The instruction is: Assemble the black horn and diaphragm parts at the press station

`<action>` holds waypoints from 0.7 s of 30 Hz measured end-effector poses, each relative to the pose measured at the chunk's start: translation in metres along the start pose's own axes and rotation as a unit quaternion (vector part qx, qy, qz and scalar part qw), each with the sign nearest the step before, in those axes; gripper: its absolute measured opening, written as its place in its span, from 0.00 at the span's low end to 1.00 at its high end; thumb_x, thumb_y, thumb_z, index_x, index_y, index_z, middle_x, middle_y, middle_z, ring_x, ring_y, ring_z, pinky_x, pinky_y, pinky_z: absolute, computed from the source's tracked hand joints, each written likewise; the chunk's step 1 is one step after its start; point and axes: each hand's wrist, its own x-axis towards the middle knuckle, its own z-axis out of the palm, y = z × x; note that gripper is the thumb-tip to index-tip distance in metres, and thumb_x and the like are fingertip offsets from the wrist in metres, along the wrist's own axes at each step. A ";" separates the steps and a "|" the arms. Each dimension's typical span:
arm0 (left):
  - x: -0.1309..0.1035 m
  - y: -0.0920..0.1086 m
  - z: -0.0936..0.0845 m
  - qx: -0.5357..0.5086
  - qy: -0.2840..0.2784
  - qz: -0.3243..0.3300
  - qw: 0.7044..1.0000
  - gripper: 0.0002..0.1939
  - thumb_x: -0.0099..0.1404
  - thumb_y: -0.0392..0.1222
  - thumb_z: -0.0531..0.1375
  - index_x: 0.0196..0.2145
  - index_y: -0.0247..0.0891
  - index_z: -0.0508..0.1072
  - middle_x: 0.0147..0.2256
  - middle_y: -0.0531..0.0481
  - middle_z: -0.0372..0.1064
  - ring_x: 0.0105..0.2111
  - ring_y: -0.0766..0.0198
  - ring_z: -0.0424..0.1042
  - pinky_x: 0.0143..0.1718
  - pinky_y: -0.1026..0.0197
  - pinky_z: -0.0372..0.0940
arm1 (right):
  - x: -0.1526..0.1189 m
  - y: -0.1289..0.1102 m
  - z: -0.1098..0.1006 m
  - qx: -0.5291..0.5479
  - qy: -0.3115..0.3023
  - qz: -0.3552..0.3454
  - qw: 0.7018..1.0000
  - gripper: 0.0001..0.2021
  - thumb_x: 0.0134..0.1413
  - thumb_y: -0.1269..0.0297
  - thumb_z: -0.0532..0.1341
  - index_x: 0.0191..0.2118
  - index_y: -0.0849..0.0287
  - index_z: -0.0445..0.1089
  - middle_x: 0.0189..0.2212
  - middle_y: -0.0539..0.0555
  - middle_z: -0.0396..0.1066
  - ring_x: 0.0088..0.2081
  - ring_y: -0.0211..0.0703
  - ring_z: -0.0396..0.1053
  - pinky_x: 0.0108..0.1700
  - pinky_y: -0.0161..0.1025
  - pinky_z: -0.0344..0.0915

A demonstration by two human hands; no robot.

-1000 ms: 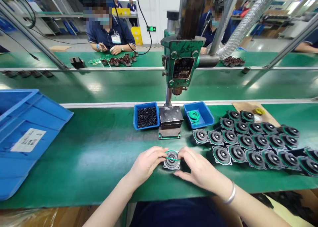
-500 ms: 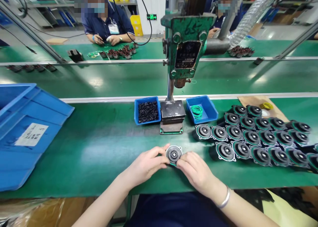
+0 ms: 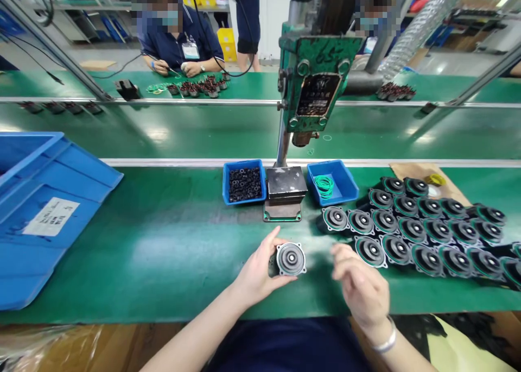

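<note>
My left hand [image 3: 260,269] grips a round motor part [image 3: 291,258] from its left side, thumb below and fingers above. The part has a silvery flange with small ears and a dark ringed face turned up. To its right, apart from it, my right hand [image 3: 360,285] hangs over the bench with curled, partly blurred fingers; whether something small is between them cannot be made out. Rows of similar motor parts [image 3: 415,228], many with green rings, stand at the right. Behind the held part is the metal block [image 3: 286,182] of the press.
Small blue bins hold black rings [image 3: 244,184] and green rings [image 3: 324,187]. The green press head [image 3: 317,84] overhangs the bench. A large blue crate [image 3: 52,220] stands left. Brown paper [image 3: 451,184] lies back right. A person [image 3: 179,41] works across the bench.
My right hand has let go of the motor part and moved right. My left hand has opened wider around the part's side. The view has shifted slightly, and another person shows in the background.
</note>
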 end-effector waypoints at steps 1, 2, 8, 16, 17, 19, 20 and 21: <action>-0.001 -0.001 0.000 0.001 0.000 0.005 1.000 0.50 0.57 0.42 0.70 0.67 0.43 0.43 0.53 0.43 0.69 0.55 0.53 0.70 0.59 0.46 0.64 | -0.002 -0.001 -0.002 0.025 0.049 0.010 0.998 0.14 0.67 0.64 0.51 0.31 0.55 0.68 0.24 0.51 0.68 0.33 0.45 0.70 0.49 0.53 0.66; -0.001 -0.001 -0.001 0.002 0.001 0.009 1.000 0.49 0.57 0.42 0.70 0.66 0.43 0.44 0.53 0.43 0.69 0.55 0.54 0.70 0.59 0.46 0.65 | -0.003 -0.001 -0.001 0.041 0.074 0.026 0.996 0.12 0.66 0.64 0.52 0.32 0.55 0.67 0.24 0.51 0.66 0.32 0.45 0.69 0.45 0.51 0.68; -0.003 -0.004 -0.002 0.022 0.007 -0.013 1.000 0.43 0.58 0.43 0.69 0.63 0.42 0.51 0.56 0.40 0.67 0.56 0.52 0.70 0.59 0.47 0.66 | 0.000 -0.003 0.014 -0.039 -0.067 0.016 0.997 0.14 0.65 0.58 0.53 0.50 0.57 0.68 0.43 0.61 0.72 0.49 0.53 0.69 0.54 0.57 0.65; -0.001 -0.017 -0.005 0.145 0.053 0.088 0.984 0.29 0.62 0.44 0.65 0.59 0.47 0.61 0.53 0.43 0.71 0.51 0.51 0.75 0.52 0.50 0.72 | 0.006 -0.051 -0.084 -0.257 -0.023 -0.051 0.965 0.10 0.64 0.66 0.51 0.31 0.55 0.65 0.21 0.50 0.66 0.23 0.39 0.65 0.26 0.36 0.63; 0.001 -0.018 -0.006 0.160 0.054 0.121 0.978 0.27 0.63 0.44 0.64 0.58 0.49 0.63 0.53 0.45 0.72 0.51 0.52 0.75 0.50 0.51 0.73 | 0.015 -0.057 -0.103 -0.304 -0.002 -0.045 0.952 0.09 0.63 0.66 0.52 0.31 0.56 0.66 0.23 0.50 0.68 0.24 0.38 0.67 0.27 0.35 0.63; 0.005 -0.019 -0.008 0.189 0.039 0.170 0.966 0.24 0.64 0.42 0.62 0.57 0.53 0.66 0.53 0.47 0.71 0.50 0.53 0.75 0.48 0.55 0.74 | 0.039 -0.062 -0.148 -0.399 0.056 -0.005 0.915 0.09 0.63 0.65 0.54 0.32 0.57 0.67 0.26 0.50 0.71 0.25 0.37 0.67 0.29 0.33 0.63; 0.006 -0.019 -0.008 0.199 0.033 0.187 0.961 0.23 0.65 0.42 0.61 0.57 0.55 0.67 0.53 0.48 0.71 0.50 0.54 0.76 0.47 0.56 0.75 | 0.054 -0.062 -0.172 -0.443 0.080 0.025 0.893 0.09 0.63 0.62 0.54 0.33 0.57 0.67 0.27 0.51 0.71 0.26 0.37 0.67 0.30 0.34 0.63; 0.007 -0.020 -0.008 0.205 0.034 0.199 0.958 0.23 0.65 0.41 0.60 0.57 0.56 0.67 0.53 0.48 0.72 0.49 0.54 0.76 0.46 0.57 0.75 | 0.069 -0.059 -0.196 -0.483 0.096 0.057 0.868 0.10 0.63 0.60 0.54 0.34 0.58 0.68 0.27 0.51 0.71 0.27 0.38 0.67 0.31 0.34 0.63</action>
